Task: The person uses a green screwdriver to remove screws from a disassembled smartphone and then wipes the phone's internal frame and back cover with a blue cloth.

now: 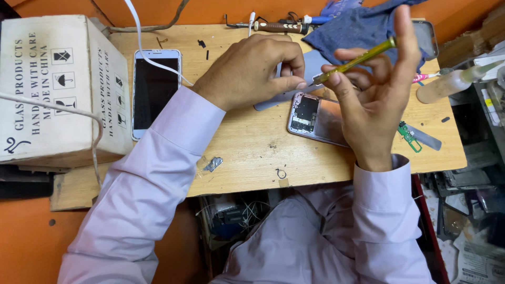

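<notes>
Cardboard box sits at nine o'clock, white smartphone beside it on the wooden bench. Left hand curls, thumb and fingers pinching something too small to tell. Opened phone lies below centre at three o'clock; right hand pinches a yellow screwdriver, tip toward the left thumb.

We lose right side of opened phone under right hand. Left hand covers most of grey back cover. Blue cloth cut by far edge. We can't tell what small metal scrap is.
</notes>
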